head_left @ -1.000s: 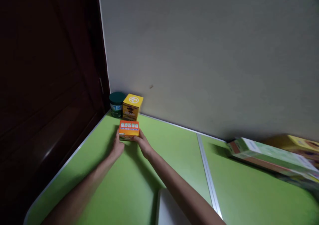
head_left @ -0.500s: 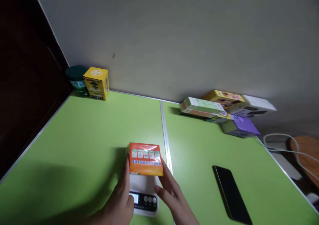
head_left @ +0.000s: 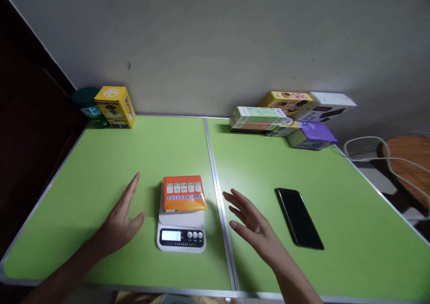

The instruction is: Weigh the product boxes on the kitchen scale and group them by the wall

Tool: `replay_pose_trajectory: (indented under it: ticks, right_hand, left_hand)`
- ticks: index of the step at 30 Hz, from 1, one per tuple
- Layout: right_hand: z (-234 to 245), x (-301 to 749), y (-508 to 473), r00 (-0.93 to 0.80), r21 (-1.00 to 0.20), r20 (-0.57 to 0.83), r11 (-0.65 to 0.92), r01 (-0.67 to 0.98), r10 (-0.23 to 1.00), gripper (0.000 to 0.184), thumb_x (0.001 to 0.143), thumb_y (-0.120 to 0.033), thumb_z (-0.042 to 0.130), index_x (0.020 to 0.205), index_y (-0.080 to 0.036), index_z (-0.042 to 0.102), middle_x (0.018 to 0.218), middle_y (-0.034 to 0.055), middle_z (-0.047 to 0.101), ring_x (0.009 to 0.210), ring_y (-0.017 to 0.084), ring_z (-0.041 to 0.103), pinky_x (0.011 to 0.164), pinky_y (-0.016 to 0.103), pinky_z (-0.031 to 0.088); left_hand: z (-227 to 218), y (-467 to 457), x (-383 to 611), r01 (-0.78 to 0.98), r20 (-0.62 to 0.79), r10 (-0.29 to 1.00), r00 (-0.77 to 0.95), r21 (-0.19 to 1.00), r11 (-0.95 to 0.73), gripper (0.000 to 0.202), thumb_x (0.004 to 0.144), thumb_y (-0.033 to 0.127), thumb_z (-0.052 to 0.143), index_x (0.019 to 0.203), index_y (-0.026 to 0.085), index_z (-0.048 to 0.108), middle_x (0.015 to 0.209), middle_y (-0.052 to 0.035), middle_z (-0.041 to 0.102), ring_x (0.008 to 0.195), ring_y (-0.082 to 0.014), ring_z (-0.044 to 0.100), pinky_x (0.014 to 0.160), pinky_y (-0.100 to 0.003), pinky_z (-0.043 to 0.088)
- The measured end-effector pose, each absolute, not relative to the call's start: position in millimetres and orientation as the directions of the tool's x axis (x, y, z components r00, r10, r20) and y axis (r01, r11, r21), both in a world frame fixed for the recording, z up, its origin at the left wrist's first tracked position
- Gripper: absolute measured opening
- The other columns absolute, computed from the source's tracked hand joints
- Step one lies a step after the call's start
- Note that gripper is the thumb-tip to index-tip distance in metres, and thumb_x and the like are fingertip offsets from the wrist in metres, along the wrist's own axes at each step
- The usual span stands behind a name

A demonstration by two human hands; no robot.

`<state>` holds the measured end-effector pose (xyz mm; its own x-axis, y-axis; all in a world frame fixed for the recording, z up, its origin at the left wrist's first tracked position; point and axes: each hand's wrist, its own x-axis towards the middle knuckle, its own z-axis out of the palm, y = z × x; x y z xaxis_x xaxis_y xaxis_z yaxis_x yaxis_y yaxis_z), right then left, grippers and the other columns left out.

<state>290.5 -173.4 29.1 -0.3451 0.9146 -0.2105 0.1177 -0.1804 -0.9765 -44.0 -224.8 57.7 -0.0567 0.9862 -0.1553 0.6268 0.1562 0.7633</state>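
An orange-red packet with printed white lettering rests on the rear part of a white digital kitchen scale. The scale's lit display and round buttons face me; I cannot make out a reading. To the left of the scale, my left hand is open, its thumb and fingers apart and touching nothing. My right hand is open too, over the table right of the metal seam, with gaps between its fingers. Right of that hand lies a black phone.
Along the wall at the back left stand a dark green tub and a yellow box. Several boxes are grouped at the back right, among them a purple box and a green-and-white box. A white cable loops beyond the right table edge.
Both hands have let go of the orange-red packet and moved apart, left and right. The packet, held over the scale before, now lies on it. The view has shifted.
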Motion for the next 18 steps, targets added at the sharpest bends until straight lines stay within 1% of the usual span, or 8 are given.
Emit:
replay_pose_trajectory:
  ticks: [4, 7, 9, 10, 12, 13, 16, 18]
  right_hand:
    - [25.4, 271.3, -161.8, -0.476, -0.98, -0.171, -0.099, 0.174, 0.863, 0.074, 0.082, -0.035, 0.065, 0.144, -0.038, 0.024, 0.151, 0.0066, 0.033, 0.139, 0.025, 0.032, 0.114, 0.052, 0.024]
    - [27.8, 249.8, -146.9, -0.563, -0.975, -0.165, -0.047, 0.218, 0.81, 0.091, 0.077, -0.031, 0.07, 0.148, -0.037, 0.014, 0.157, 0.0045, 0.021, 0.142, 0.025, 0.025, 0.114, 0.049, 0.026]
    - [29.8, 239.3, -137.0, -0.597, -0.966, -0.175, -0.02, 0.256, 0.783, 0.1, 0.073, -0.025, 0.072, 0.149, -0.035, 0.008, 0.158, 0.0043, 0.015, 0.141, 0.027, 0.027, 0.113, 0.047, 0.028]
    - [30.5, 235.5, -132.8, -0.607, -0.961, -0.179, -0.007, 0.275, 0.774, 0.103, 0.071, -0.022, 0.072, 0.149, -0.034, 0.007, 0.158, 0.0049, 0.015, 0.139, 0.027, 0.03, 0.112, 0.047, 0.029]
    - [30.6, 230.0, -126.7, -0.624, -0.955, -0.179, 0.019, 0.297, 0.761, 0.108, 0.067, -0.016, 0.072, 0.15, -0.031, 0.005, 0.157, 0.0072, 0.018, 0.136, 0.028, 0.035, 0.112, 0.046, 0.031]
    - [30.3, 228.0, -124.8, -0.629, -0.954, -0.176, 0.028, 0.3, 0.757, 0.109, 0.066, -0.014, 0.072, 0.15, -0.03, 0.004, 0.156, 0.0083, 0.021, 0.134, 0.028, 0.038, 0.111, 0.045, 0.032]
    - [29.1, 227.5, -123.6, -0.619, -0.957, -0.14, 0.055, 0.286, 0.773, 0.112, 0.064, -0.014, 0.073, 0.15, -0.029, 0.004, 0.151, 0.0101, 0.033, 0.128, 0.028, 0.046, 0.107, 0.046, 0.038]
    - [29.4, 236.5, -124.8, -0.593, -0.956, -0.09, 0.098, 0.276, 0.8, 0.114, 0.061, -0.017, 0.076, 0.15, -0.028, 0.006, 0.148, 0.0109, 0.039, 0.123, 0.029, 0.05, 0.105, 0.046, 0.04]
  left_hand:
    - [62.1, -213.7, -42.5, 0.711, -0.246, 0.966, 0.083, 0.694, 0.116, 0.089, 0.08, 0.026, 0.056, 0.15, 0.028, 0.0, 0.158, -0.0071, 0.013, 0.14, -0.0309, 0.027, 0.113, -0.049, 0.027]
    - [58.9, -203.9, -37.2, 0.72, -0.269, 0.947, 0.175, 0.691, 0.063, 0.098, 0.078, 0.027, 0.061, 0.149, 0.028, -0.005, 0.159, -0.0085, 0.009, 0.139, -0.0317, 0.03, 0.11, -0.049, 0.031]
    - [56.7, -196.7, -34.3, 0.707, -0.277, 0.94, 0.2, 0.705, 0.057, 0.102, 0.076, 0.028, 0.064, 0.149, 0.03, -0.008, 0.159, -0.0087, 0.006, 0.136, -0.0315, 0.035, 0.108, -0.048, 0.035]
    - [55.5, -193.0, -32.9, 0.7, -0.291, 0.935, 0.203, 0.71, 0.069, 0.103, 0.076, 0.028, 0.064, 0.148, 0.03, -0.009, 0.159, -0.0093, 0.006, 0.134, -0.0312, 0.04, 0.107, -0.048, 0.037]
    - [52.7, -185.7, -29.8, 0.692, -0.316, 0.924, 0.216, 0.717, 0.083, 0.104, 0.075, 0.028, 0.065, 0.148, 0.031, -0.008, 0.159, -0.0114, 0.007, 0.129, -0.0306, 0.046, 0.103, -0.047, 0.041]
    - [51.2, -182.5, -27.8, 0.694, -0.309, 0.925, 0.223, 0.716, 0.072, 0.104, 0.074, 0.028, 0.066, 0.149, 0.03, -0.006, 0.158, -0.0128, 0.009, 0.128, -0.0307, 0.047, 0.103, -0.047, 0.042]
    - [49.8, -176.2, -18.8, 0.713, -0.236, 0.945, 0.227, 0.701, 0.004, 0.104, 0.07, 0.029, 0.069, 0.149, 0.024, 0.001, 0.154, -0.0161, 0.024, 0.132, -0.032, 0.042, 0.105, -0.047, 0.039]
    - [53.8, -174.2, -7.2, 0.721, -0.212, 0.956, 0.201, 0.693, 0.002, 0.101, 0.07, 0.032, 0.069, 0.149, 0.022, 0.006, 0.149, -0.0174, 0.034, 0.128, -0.0325, 0.047, 0.103, -0.047, 0.042]
